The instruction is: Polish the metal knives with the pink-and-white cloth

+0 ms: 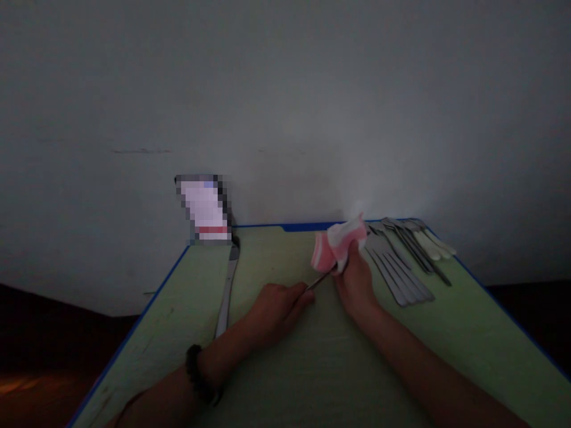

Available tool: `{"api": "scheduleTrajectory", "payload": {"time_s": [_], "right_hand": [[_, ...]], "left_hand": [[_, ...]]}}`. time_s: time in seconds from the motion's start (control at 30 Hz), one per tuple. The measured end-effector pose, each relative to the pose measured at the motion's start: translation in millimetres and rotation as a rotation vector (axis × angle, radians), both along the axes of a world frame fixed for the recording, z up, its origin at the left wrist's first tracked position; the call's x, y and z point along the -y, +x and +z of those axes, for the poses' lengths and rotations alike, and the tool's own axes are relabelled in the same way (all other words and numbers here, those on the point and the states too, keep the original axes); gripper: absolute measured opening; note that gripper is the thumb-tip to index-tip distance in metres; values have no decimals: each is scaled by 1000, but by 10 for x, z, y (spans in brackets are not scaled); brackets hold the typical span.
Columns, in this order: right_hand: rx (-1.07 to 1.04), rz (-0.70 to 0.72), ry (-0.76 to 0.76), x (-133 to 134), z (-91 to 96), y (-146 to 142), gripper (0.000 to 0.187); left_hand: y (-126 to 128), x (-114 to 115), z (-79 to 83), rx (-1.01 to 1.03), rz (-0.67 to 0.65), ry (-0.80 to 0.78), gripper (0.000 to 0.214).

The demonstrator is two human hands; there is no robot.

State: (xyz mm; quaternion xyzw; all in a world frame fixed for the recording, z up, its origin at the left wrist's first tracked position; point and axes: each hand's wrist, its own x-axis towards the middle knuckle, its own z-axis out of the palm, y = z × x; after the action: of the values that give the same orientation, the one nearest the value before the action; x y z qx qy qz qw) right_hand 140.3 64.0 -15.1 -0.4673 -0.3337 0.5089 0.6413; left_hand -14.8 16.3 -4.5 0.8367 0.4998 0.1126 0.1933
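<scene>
Wiping under way, surface [312, 368] centre.
Your left hand [279, 303] pinches the utensil [319, 280]; right hand [354, 279] bunches the cloth [339, 244] round it. Hold firm; stay clear of the far-right cutlery row [401, 270].

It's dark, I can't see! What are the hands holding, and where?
Left hand: a thin metal utensil, by one end. Right hand: a pink cloth bunched over the other end.
</scene>
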Motion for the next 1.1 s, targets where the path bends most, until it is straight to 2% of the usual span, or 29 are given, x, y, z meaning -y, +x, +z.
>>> {"api": "scheduleTrajectory", "payload": {"time_s": [0.17,0.3,0.4,0.6,0.73,0.87,1.0,1.1], "right_hand": [[194,123,1,121,-74,-56,46],[176,185,33,65,-119,-24,43],[41,191,-11,-8,-146,-14,41],[-487,334,-111,-132,-50,19,19],[-605,341,-106,-192,-14,72,24],[-610,294,-119,-243,-25,108,24],[-563,302,-84,-267,-50,125,24],[-527,316,-70,-259,-80,126,23]], "left_hand": [[-5,-19,28,113,1,-41,36],[-24,-28,29,104,-52,-32,34],[-38,-28,22,77,-120,18,28],[-48,-4,28,37,-200,58,29],[-78,3,34,44,-233,22,29],[-131,-7,54,185,-253,-100,33],[-184,-42,60,467,-140,-366,36],[-198,-70,41,579,-63,-455,37]]}}
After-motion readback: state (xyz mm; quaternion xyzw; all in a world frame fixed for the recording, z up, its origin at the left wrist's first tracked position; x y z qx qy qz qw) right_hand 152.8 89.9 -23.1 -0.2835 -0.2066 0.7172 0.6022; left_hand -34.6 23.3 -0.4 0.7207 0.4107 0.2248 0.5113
